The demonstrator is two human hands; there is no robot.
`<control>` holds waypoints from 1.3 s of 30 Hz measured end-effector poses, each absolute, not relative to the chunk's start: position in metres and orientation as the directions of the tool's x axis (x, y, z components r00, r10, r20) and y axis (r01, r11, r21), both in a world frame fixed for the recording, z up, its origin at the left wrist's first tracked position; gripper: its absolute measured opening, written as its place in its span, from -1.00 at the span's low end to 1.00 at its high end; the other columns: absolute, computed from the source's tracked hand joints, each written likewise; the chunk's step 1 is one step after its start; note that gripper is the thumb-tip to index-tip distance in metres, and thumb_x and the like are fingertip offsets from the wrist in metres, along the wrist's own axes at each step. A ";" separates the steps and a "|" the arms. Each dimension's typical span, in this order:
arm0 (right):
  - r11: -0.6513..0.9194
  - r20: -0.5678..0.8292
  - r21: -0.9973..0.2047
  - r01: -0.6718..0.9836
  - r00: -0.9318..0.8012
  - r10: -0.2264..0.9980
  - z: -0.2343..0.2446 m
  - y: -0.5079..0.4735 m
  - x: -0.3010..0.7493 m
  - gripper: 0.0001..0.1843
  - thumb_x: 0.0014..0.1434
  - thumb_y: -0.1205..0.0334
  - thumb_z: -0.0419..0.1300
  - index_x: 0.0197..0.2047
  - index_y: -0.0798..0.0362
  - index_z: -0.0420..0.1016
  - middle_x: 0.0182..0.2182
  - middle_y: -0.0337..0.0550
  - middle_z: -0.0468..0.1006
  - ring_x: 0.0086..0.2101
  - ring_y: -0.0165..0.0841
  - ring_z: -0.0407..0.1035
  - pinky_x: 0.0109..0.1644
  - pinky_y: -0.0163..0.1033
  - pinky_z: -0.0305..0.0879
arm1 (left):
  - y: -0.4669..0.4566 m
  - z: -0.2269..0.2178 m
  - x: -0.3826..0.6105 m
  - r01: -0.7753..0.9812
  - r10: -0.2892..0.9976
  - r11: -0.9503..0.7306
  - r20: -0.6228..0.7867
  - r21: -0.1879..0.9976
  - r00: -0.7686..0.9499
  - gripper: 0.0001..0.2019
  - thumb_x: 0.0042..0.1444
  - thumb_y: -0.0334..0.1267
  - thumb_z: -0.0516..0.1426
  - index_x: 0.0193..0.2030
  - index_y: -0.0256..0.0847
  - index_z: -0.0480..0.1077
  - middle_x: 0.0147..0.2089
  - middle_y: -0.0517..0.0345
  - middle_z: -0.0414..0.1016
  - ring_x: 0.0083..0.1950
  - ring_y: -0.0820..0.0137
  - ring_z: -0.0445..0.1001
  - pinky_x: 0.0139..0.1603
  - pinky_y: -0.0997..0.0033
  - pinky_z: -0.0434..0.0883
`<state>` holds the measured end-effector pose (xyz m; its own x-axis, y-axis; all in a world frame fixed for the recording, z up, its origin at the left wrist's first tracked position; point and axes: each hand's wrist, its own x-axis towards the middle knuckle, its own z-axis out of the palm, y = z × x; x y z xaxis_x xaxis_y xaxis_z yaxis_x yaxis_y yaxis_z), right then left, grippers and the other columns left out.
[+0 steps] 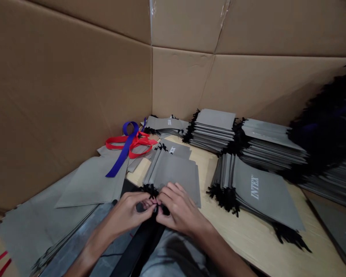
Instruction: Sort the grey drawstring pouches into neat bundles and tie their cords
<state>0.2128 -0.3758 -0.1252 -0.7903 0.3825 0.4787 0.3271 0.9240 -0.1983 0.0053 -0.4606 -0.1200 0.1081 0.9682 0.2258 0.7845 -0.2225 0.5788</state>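
My left hand (130, 212) and my right hand (178, 209) meet at the near edge of the table, thumbs and fingertips pinched together on a black drawstring (157, 206). The fingers cover most of that string. Directly beyond them lies a small stack of flat grey drawstring bags (175, 169), with knotted black cord ends bunched along its left and near edges. Another grey bag (173, 148) with white INTEX lettering shows partly behind that stack.
Right of my hands sits a fanned stack of INTEX bags (259, 188). Taller bag stacks (213, 127) stand at the back. Purple ribbon (122, 156) and red ribbon (115, 142) lie left, above loose grey sheets (89, 181). Cardboard walls (103, 77) enclose the table.
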 end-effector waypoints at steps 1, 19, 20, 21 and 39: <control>0.925 0.477 -0.192 0.328 -0.792 0.380 -0.126 -0.376 0.213 -0.85 0.16 0.37 0.27 -0.22 -0.01 0.42 -0.26 -0.23 0.51 -0.18 -0.24 0.31 0.03 -0.14 0.18 | -0.461 -0.121 0.005 0.786 0.972 -0.213 0.210 0.580 0.109 -0.80 0.36 -0.24 0.18 -0.33 -0.17 0.50 -0.38 0.24 0.61 -0.36 0.43 0.55 -0.27 0.51 0.39; 0.857 0.425 -0.369 0.359 -0.755 0.499 -0.124 -0.361 0.230 -0.81 0.16 0.45 0.22 -0.25 -0.05 0.37 -0.29 -0.28 0.46 -0.17 -0.26 0.32 0.00 -0.19 0.19 | -0.439 -0.100 0.026 0.842 0.984 -0.172 0.044 0.512 0.175 -0.85 0.37 -0.23 0.12 -0.22 -0.10 0.50 -0.41 0.28 0.57 -0.36 0.38 0.54 -0.18 0.43 0.36; 0.846 0.410 -0.390 0.365 -0.753 0.514 -0.124 -0.361 0.231 -0.81 0.17 0.44 0.23 -0.25 -0.05 0.36 -0.28 -0.29 0.45 -0.16 -0.26 0.32 0.02 -0.18 0.19 | -0.438 -0.098 0.026 0.833 0.983 -0.168 0.031 0.528 0.179 -0.86 0.35 -0.24 0.13 -0.20 -0.10 0.51 -0.41 0.29 0.56 -0.37 0.39 0.54 -0.19 0.45 0.35; 0.833 0.393 -0.413 0.367 -0.753 0.527 -0.124 -0.361 0.232 -0.81 0.19 0.44 0.23 -0.24 -0.05 0.37 -0.28 -0.29 0.45 -0.16 -0.27 0.33 0.05 -0.18 0.20 | -0.436 -0.097 0.026 0.821 0.983 -0.160 0.017 0.548 0.181 -0.88 0.33 -0.25 0.14 -0.17 -0.10 0.53 -0.41 0.30 0.56 -0.38 0.41 0.53 -0.21 0.46 0.35; 0.791 0.279 -0.497 0.356 -0.798 0.534 -0.100 -0.361 0.240 -0.86 0.26 0.36 0.33 -0.13 -0.03 0.57 -0.20 -0.26 0.58 -0.13 -0.28 0.43 0.14 -0.15 0.27 | -0.426 -0.099 0.021 0.711 0.988 -0.106 -0.010 0.695 0.157 -0.82 0.11 -0.41 0.17 -0.20 -0.15 0.57 -0.52 0.38 0.49 -0.47 0.48 0.44 -0.38 0.57 0.31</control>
<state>0.2396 -0.3605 -0.1000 -0.7981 0.5341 0.2787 0.3561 0.7913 -0.4970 0.0212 -0.4264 -0.0986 0.1567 0.9876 -0.0103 0.7112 -0.1056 0.6951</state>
